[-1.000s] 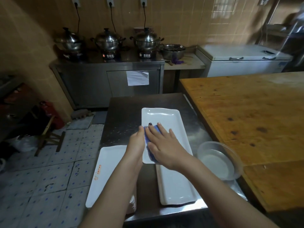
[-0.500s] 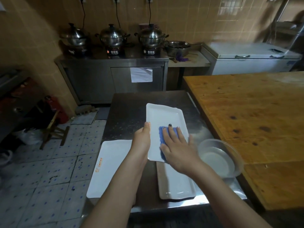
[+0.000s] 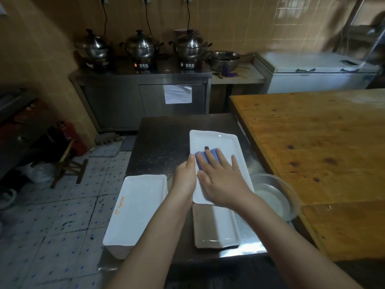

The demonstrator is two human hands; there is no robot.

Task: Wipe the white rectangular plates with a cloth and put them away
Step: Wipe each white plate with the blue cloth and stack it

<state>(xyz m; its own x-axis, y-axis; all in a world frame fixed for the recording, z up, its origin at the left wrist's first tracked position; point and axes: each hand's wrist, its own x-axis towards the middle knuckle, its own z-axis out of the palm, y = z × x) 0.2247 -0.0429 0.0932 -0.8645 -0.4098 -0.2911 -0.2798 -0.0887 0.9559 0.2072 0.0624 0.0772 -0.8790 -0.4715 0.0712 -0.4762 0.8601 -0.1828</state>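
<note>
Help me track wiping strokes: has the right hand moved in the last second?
Yes. Against the glass bowl, the right hand with the blue cloth slid rightward toward it, then forward along the plate.

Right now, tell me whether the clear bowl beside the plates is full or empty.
Partly filled: the clear bowl holds what looks like pale liquid, its surface well below the rim.

Clear bowl sits just right of the right hand. Three steel pots way beyond it, wooden table further right.
</note>
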